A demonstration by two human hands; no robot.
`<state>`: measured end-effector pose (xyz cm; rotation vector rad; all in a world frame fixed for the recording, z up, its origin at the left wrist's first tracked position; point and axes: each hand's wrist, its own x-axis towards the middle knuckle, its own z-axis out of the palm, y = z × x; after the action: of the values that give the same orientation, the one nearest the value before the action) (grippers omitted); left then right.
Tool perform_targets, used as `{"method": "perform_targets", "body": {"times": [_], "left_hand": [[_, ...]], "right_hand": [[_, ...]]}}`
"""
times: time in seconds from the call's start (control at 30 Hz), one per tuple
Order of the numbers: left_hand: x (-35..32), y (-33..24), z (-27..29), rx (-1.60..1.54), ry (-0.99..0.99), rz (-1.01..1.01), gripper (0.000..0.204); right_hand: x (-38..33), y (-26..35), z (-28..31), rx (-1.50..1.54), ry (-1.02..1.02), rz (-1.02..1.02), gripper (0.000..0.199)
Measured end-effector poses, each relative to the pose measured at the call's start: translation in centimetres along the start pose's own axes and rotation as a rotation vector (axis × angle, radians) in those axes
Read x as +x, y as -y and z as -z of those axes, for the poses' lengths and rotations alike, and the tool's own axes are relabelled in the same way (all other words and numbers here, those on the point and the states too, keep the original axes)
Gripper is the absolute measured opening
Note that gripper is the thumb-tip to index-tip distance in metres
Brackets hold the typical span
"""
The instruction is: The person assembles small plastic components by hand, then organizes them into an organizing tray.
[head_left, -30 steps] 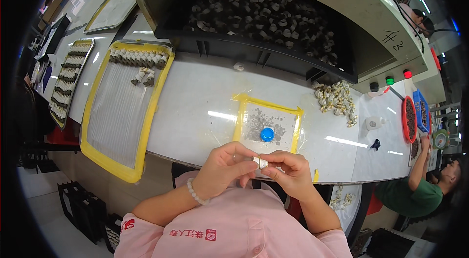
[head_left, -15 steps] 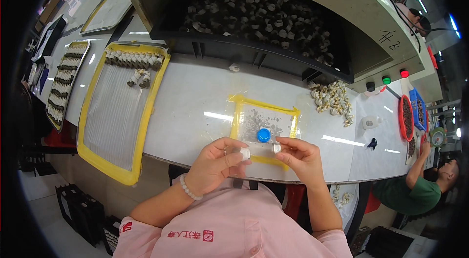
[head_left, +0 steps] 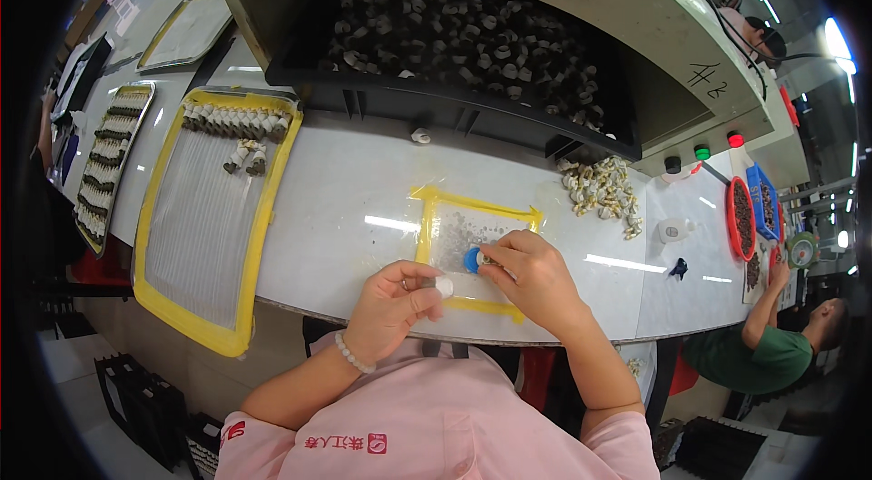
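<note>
My left hand (head_left: 391, 307) pinches a small white rounded part (head_left: 443, 287) between thumb and fingers, in front of my body. My right hand (head_left: 536, 278) is closed on another small white part (head_left: 484, 257), mostly hidden by the fingertips. That part is right at a blue round cap-like piece (head_left: 471, 260) on the work spot; whether they touch I cannot tell. Under them lies a clear sheet (head_left: 445, 248) with wet-looking grey spots, bordered by yellow tape (head_left: 423, 235).
A black bin (head_left: 363, 85) full of white-and-dark parts sits inside a beige machine housing. Right of it lies a loose heap of parts (head_left: 599, 189). At left, a yellow-edged tray (head_left: 195, 235) carries a row of parts. A co-worker in green (head_left: 763, 348) sits at right.
My right hand has moved left and inward, bringing its white part to the blue cap-like piece. The left hand still holds its part, little moved. The whole view has shifted slightly.
</note>
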<state>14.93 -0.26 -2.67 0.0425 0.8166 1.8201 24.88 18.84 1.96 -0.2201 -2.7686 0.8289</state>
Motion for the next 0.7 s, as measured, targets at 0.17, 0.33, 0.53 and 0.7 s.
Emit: {"method": "perform_targets", "body": {"times": [0.17, 0.33, 0.53, 0.7], "left_hand": [[0.2, 0.1, 0.0, 0.002, 0.012, -0.018, 0.025], [0.2, -0.1, -0.2, -0.02, -0.002, -0.011, 0.025], [0.3, 0.4, 0.2, -0.029, 0.059, -0.017, 0.023], [0.6, 0.7, -0.2, -0.032, 0.059, -0.024, 0.024]], "right_hand": [[0.2, 0.1, -0.1, -0.04, 0.047, -0.014, 0.013], [0.5, 0.1, 0.1, -0.043, 0.084, -0.017, 0.014], [-0.7, 0.0, 0.5, 0.394, 0.03, -0.288, 0.021], [-2.0, -0.3, -0.3, 0.828, -0.02, -0.369, 0.025]]}}
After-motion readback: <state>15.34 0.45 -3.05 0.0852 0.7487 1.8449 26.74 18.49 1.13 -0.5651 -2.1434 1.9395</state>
